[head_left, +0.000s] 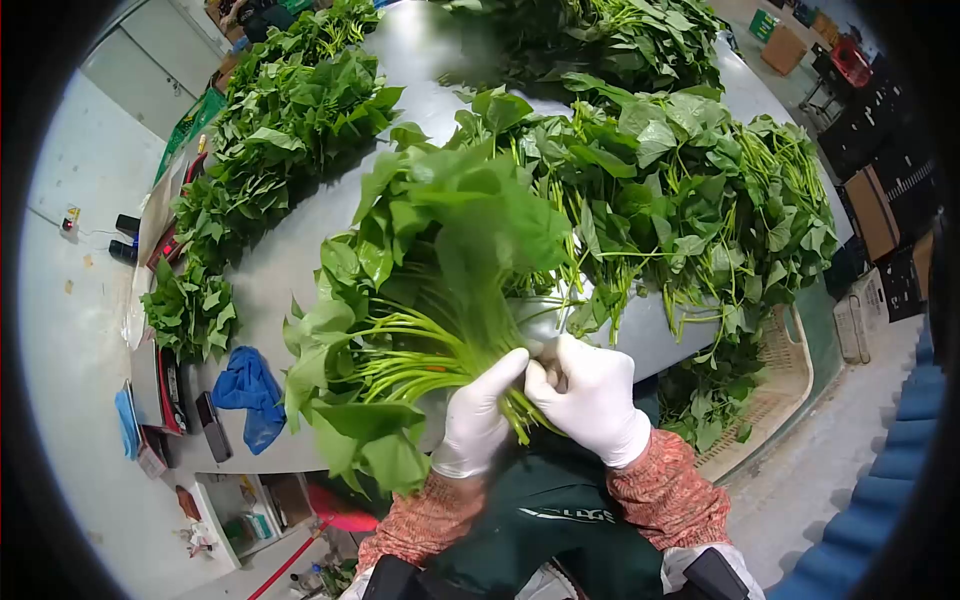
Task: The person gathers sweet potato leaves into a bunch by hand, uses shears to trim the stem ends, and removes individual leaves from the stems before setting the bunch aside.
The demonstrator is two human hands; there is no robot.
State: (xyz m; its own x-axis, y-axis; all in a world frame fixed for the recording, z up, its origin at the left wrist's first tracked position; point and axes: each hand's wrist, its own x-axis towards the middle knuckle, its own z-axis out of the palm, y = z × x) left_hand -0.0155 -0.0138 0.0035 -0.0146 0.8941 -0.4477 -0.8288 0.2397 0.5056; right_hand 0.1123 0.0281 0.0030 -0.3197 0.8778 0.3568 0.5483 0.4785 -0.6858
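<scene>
My left hand [478,415], in a white glove, is closed around the stems of a bunch of leafy greens [475,290]. The leaves fan out up and to the left, and the cut stem ends poke out below the fingers. Against the stems' right side is my right hand [595,395], also gloved in white, its fingers curled in a pinch near the left fingertips. Whatever sits between those fingers is hidden. Part of the bunch is blurred.
Loose greens [660,190] lie heaped on the metal table [280,300] at right. A row of leafy bunches [300,120] runs along the left. Near the left edge are a blue cloth [250,395] and a phone-like dark object [213,428]. A plastic crate [790,385] stands below right.
</scene>
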